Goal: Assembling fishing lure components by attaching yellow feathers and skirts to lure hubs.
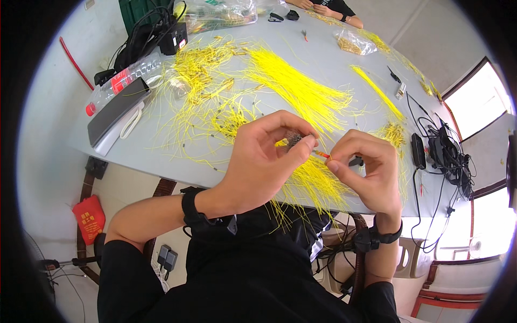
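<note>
Above the near edge of the table, my left hand (pixel 272 161) is closed on a dark grey bristly piece (pixel 293 138), pinched between thumb and forefinger. A thin red-and-orange piece (pixel 321 154) bridges the gap between both hands. Its far end is in the pinch of my right hand (pixel 369 167). Whether the two pieces are joined is hidden by my fingers. Below my hands, yellow strands (pixel 309 180) spread over the table edge and hang toward my lap. A larger sheaf of yellow strands (pixel 299 86) lies just beyond my hands.
Tangled yellow strands (pixel 199 70) cover the table's left part, near a plastic bottle (pixel 126 75) and a dark flat case (pixel 118 116). Black cables (pixel 449 156) crowd the right edge. At the back are a clear bag (pixel 353 43) and another person's hands (pixel 322 9).
</note>
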The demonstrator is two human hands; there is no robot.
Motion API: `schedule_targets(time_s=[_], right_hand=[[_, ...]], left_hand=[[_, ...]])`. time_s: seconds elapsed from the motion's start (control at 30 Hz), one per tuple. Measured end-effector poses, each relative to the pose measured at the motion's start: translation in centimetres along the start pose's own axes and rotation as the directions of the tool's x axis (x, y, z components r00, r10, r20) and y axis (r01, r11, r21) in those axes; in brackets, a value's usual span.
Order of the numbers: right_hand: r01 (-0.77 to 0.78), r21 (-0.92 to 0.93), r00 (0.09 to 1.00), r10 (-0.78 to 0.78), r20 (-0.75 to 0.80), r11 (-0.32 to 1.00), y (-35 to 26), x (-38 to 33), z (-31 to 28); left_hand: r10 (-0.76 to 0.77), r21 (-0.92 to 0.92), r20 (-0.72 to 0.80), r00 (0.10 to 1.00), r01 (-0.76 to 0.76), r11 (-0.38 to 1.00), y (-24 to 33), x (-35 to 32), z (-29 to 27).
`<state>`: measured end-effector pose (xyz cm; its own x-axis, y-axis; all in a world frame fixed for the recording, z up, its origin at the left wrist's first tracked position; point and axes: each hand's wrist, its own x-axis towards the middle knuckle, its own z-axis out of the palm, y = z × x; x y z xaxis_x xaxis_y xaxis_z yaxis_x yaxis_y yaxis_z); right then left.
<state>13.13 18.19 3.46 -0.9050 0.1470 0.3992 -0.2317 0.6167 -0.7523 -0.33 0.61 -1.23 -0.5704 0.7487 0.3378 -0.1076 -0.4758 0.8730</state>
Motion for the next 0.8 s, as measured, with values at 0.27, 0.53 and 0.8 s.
schedule_targets(time_s=[0.27,0.53,0.8], right_hand=[[-0.045,0.017,0.999,0.045,0.015,0.999,0.28,0.02,0.15],[-0.072,0.037,0.997,0.071,0.032,0.997,0.41,-0.07,0.11],[-0.082,0.050,0.996,0.081,0.032,0.995,0.34,-0.06,-0.04]], left_hand=[[-0.024,-0.019,0.055,0.998,0.026,1.000,0.05,0.12,-0.07],[-0.087,-0.034,0.062,0.994,0.090,0.995,0.26,0.07,-0.07],[-0.118,-0.009,0.084,0.990,0.119,0.993,0.28,0.18,-0.12]])
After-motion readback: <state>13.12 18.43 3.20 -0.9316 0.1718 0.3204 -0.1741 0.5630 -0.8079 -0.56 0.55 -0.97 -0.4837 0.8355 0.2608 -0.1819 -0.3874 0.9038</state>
